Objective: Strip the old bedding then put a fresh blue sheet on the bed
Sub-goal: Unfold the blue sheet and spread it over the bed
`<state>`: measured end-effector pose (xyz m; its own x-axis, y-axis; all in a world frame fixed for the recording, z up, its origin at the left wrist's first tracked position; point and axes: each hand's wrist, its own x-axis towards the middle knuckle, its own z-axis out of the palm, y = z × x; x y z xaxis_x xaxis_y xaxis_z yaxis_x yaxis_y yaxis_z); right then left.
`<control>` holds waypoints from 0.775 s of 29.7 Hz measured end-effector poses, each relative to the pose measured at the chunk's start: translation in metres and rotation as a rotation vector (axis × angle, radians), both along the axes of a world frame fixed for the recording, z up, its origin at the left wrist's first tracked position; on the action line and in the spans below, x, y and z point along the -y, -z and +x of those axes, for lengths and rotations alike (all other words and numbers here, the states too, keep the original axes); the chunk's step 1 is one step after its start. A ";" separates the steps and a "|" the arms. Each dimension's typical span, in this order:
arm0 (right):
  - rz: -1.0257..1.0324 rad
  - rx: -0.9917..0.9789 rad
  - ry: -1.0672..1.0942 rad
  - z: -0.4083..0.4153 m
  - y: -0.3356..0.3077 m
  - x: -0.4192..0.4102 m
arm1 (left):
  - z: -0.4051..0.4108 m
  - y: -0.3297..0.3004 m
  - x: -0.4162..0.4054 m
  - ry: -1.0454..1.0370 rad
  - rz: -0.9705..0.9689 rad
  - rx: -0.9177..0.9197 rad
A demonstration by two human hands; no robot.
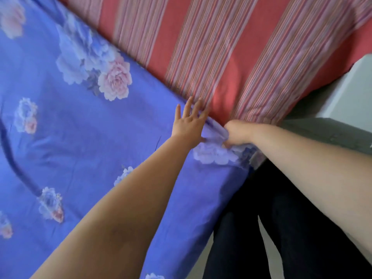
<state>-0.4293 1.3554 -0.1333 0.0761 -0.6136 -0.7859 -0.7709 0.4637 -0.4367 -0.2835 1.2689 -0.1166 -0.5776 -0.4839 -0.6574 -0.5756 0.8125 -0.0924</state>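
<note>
A blue sheet (76, 141) printed with pale pink and white flowers covers the left and lower part of the bed and hangs over its near edge. Beyond it lies red and pink striped bedding (211, 47), reaching to the bed's right corner. My left hand (188, 121) lies flat with straight, spread fingers on the blue sheet's edge where it meets the stripes. Just to its right my right hand (236, 133) grips a bunched fold of the blue sheet at the bed's edge, fingers curled under and hidden.
A white piece of furniture (350, 93) stands close to the bed's right corner, with a grey surface (326, 133) below it. My dark-trousered legs (281, 228) stand against the bed's side on a pale floor.
</note>
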 end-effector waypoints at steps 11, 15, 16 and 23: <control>0.047 0.125 0.517 -0.009 0.004 -0.032 | -0.050 -0.026 0.033 0.127 0.258 0.410; 0.314 0.181 0.091 -0.013 0.002 -0.025 | -0.060 -0.025 0.035 0.097 0.335 0.486; 0.310 0.234 0.117 -0.015 0.003 -0.025 | -0.061 -0.023 0.038 0.050 0.395 0.469; -0.481 -0.097 1.160 -0.079 -0.002 -0.058 | -0.100 -0.016 0.031 -0.381 0.607 0.250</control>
